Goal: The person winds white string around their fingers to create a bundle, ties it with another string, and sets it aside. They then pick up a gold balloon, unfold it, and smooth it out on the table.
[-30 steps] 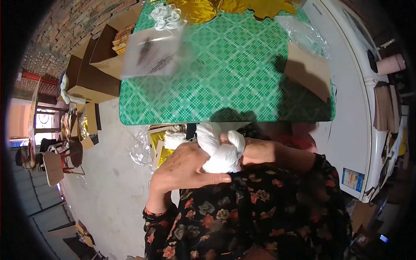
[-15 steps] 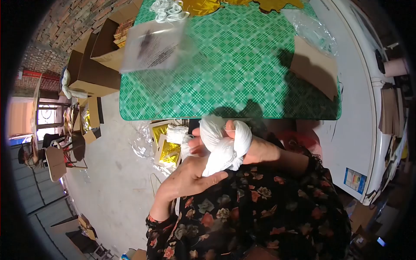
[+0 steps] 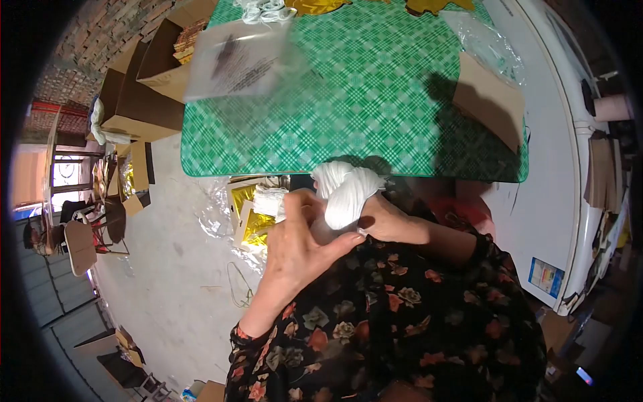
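A twisted skein of white thread [image 3: 347,195] is held in front of my chest, just at the near edge of the table. My left hand [image 3: 293,238] is closed around its lower left side, with the thumb stretched along the bottom towards the other hand. From the right, my right hand [image 3: 395,222] grips the skein; most of its fingers are hidden behind the thread. The skein looks folded over itself, with two thick loops at the top.
A table with a green checked cloth [image 3: 362,114] carries a clear plastic bag [image 3: 234,63], a cardboard piece [image 3: 489,100], white cord [image 3: 264,10] and gold foil [image 3: 315,5]. Gold packages [image 3: 258,226] lie below its edge. Cardboard boxes [image 3: 144,100] stand left, a white appliance [image 3: 536,167] right.
My left hand has turned more upright and its fingers have come round the skein. The skein has moved slightly up, and its twisted lower end is now mostly covered by my hands.
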Tool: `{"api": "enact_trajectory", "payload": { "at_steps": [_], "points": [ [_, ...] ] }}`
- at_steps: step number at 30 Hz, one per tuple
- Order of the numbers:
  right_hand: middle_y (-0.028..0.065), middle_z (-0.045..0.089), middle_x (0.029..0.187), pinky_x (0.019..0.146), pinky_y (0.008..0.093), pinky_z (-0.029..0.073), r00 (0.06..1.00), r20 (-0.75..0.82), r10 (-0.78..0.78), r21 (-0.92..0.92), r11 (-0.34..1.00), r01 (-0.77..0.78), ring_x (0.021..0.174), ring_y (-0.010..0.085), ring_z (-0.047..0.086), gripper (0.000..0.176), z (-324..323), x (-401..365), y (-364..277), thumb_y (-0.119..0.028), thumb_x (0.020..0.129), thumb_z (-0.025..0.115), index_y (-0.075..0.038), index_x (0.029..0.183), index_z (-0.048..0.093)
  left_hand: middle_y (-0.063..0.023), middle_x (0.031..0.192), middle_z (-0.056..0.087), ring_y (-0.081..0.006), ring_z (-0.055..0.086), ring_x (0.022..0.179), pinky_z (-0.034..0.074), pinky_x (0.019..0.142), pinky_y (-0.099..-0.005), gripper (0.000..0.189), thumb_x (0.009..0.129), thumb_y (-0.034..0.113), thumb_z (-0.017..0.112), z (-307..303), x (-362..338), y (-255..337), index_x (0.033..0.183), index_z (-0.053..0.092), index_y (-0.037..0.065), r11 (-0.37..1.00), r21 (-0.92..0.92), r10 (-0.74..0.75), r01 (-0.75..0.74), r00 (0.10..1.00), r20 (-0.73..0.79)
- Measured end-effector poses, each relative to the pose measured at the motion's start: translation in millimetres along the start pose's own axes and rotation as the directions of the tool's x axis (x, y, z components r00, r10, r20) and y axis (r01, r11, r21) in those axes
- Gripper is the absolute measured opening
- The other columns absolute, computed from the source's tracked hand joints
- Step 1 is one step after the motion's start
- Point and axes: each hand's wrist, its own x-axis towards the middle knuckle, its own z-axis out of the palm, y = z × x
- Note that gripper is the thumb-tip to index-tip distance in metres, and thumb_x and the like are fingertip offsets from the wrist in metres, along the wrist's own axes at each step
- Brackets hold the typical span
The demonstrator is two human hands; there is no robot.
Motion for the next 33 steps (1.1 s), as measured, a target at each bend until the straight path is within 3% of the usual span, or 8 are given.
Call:
{"api": "enact_trajectory", "payload": {
  "at_steps": [3, 4, 7, 8, 14, 22, 30, 33],
  "points": [
    [0.0148, 0.068, 0.092, 0.067, 0.0359, 0.053, 0.960, 0.061, 0.275, -0.531, 0.823, -0.202, 0.078, 0.0272, 0.066, 0.037, -4, 20, 8, -0.018, 0.071, 0.075, 0.000, 0.100, 0.062, -0.0226, 0.093, 0.068, -0.0394, 0.069, 0.084, 0.055, 0.067, -0.0426, 0.084, 0.065, 0.043, 0.089, 29, 5, -16, 0.120, 0.040, 0.001, 0.974, 0.203, 0.124, -0.106, 0.989, -0.079],
    [0.0187, 0.068, 0.088, 0.064, 0.0383, 0.052, 0.954, 0.145, 0.261, -0.705, 0.704, -0.086, 0.072, 0.0315, 0.065, 0.034, -8, 25, 4, -0.022, 0.069, 0.073, -0.001, 0.094, 0.064, -0.0222, 0.090, 0.068, -0.0402, 0.069, 0.078, 0.054, 0.065, -0.0424, 0.084, 0.067, 0.047, 0.087, 32, 6, -20, 0.120, 0.041, 0.001, 0.959, 0.236, 0.186, -0.158, 0.977, -0.101],
    [0.0160, 0.069, 0.092, 0.067, 0.0383, 0.052, 0.932, 0.242, 0.271, -0.827, 0.559, 0.052, 0.076, 0.0318, 0.066, 0.033, -15, 24, 3, -0.022, 0.070, 0.072, -0.004, 0.098, 0.065, -0.0214, 0.081, 0.067, -0.0387, 0.068, 0.071, 0.053, 0.061, -0.0417, 0.073, 0.072, 0.043, 0.084, 35, 10, -30, 0.118, 0.047, 0.000, 0.981, 0.138, 0.138, -0.140, 0.990, 0.026],
    [0.0150, 0.069, 0.095, 0.073, 0.0390, 0.053, 0.966, 0.181, 0.185, -0.671, 0.741, -0.016, 0.082, 0.0321, 0.067, 0.035, -19, 11, -2, -0.022, 0.070, 0.073, -0.006, 0.100, 0.066, -0.0211, 0.077, 0.066, -0.0382, 0.068, 0.069, 0.053, 0.060, -0.0416, 0.067, 0.074, 0.040, 0.083, 37, 11, -35, 0.116, 0.050, 0.000, 0.990, 0.057, 0.130, -0.131, 0.991, 0.024],
    [0.0137, 0.069, 0.097, 0.078, 0.0440, 0.051, 0.819, -0.017, 0.573, -0.966, 0.202, -0.161, 0.091, 0.0325, 0.067, 0.027, -38, -21, 31, -0.024, 0.077, 0.070, -0.008, 0.099, 0.069, -0.0206, 0.064, 0.063, -0.0354, 0.065, 0.058, 0.050, 0.056, -0.0406, 0.036, 0.080, 0.025, 0.071, 62, 21, -60, 0.100, 0.062, -0.002, 0.996, -0.088, 0.023, -0.020, 0.999, 0.037],
    [0.0225, 0.066, 0.092, 0.071, 0.0440, 0.051, 0.932, 0.049, 0.359, -0.799, 0.573, -0.179, 0.081, 0.0361, 0.066, 0.022, -48, -23, 45, -0.015, 0.088, 0.058, 0.005, 0.095, 0.066, -0.0221, 0.061, 0.060, -0.0371, 0.063, 0.056, 0.048, 0.055, -0.0429, 0.030, 0.083, 0.024, 0.061, 83, 44, -75, 0.095, 0.062, -0.004, 0.988, -0.151, -0.048, 0.037, 0.997, -0.068],
    [0.0220, 0.060, 0.091, 0.072, 0.0430, 0.048, 0.975, 0.012, 0.223, -0.685, 0.712, -0.154, 0.084, 0.0347, 0.062, 0.024, -43, -34, 21, -0.011, 0.090, 0.061, 0.004, 0.107, 0.056, -0.0213, 0.069, 0.063, -0.0273, 0.064, 0.065, 0.048, 0.062, -0.0380, 0.036, 0.087, 0.024, 0.052, 101, 52, -104, 0.096, 0.059, -0.010, 0.905, -0.412, -0.168, 0.110, 0.980, -0.107],
    [0.0153, 0.060, 0.099, 0.077, 0.0360, 0.050, 0.993, 0.107, 0.047, -0.646, 0.762, 0.034, 0.089, 0.0241, 0.061, 0.031, -41, -39, 17, -0.007, 0.090, 0.065, 0.001, 0.118, 0.056, -0.0128, 0.081, 0.067, -0.0198, 0.063, 0.074, 0.048, 0.069, -0.0332, 0.038, 0.089, 0.024, 0.051, 100, 61, -131, 0.093, 0.060, -0.012, 0.741, -0.538, -0.394, 0.402, 0.909, 0.136]
  ]
}}
